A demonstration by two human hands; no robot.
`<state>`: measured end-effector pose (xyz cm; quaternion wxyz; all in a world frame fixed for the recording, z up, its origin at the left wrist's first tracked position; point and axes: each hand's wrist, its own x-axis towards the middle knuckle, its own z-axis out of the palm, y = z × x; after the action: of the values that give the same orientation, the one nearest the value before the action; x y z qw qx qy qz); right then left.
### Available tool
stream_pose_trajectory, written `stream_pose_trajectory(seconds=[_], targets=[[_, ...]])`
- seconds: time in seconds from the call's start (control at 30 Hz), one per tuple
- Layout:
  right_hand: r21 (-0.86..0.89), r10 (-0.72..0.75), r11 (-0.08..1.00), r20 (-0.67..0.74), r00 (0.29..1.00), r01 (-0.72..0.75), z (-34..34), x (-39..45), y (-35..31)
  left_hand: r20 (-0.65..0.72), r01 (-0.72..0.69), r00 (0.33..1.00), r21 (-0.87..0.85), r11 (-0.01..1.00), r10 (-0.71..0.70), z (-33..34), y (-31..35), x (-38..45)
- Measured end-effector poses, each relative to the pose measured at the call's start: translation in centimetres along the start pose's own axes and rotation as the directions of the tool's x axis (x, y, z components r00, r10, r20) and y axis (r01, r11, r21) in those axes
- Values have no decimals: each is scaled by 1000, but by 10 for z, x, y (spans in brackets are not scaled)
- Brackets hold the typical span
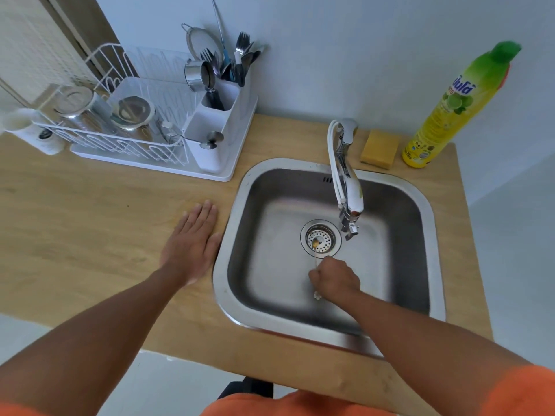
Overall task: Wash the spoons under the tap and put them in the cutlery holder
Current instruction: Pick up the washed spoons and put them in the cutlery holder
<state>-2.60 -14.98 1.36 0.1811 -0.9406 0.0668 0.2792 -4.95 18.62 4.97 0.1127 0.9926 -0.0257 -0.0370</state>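
Observation:
My right hand (335, 279) is down in the steel sink (237, 265), just in front of the drain strainer (320, 240). Its fingers are closed on a thin spoon (315, 262); only a blurred sliver shows past the fist. The tap (350, 190) reaches over the basin, its spout ending beyond my right hand, and I see no clear stream of water. My left hand (192, 238) lies flat and open on the wooden counter, left of the sink rim. The white cutlery holder (229, 99) stands at the right end of the dish rack, holding several forks and spoons.
A white dish rack (126, 139) with metal cups and lids sits at the back left on its tray. A yellow sponge (380, 148) and a yellow dish-soap bottle (444, 115) stand behind the sink on the right. The counter's front edge runs just below my forearms.

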Motion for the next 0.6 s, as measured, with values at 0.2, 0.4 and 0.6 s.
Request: stream_pose_trajectory(seconds=[0.2,0.4,0.6], targets=[[285,-176,934,-164,971,218,-15,-8,-90,4,5,1000,15,1000,-6,0,1,1],[391,-261,826,-371,891,405,-76,-2,-166,4,23,1000,5,1000,-23,-1,3,-1],[212,-381,779,-588,714,590,-146,7,-230,0,27,1000,9,1000,-27,-1,4,0]])
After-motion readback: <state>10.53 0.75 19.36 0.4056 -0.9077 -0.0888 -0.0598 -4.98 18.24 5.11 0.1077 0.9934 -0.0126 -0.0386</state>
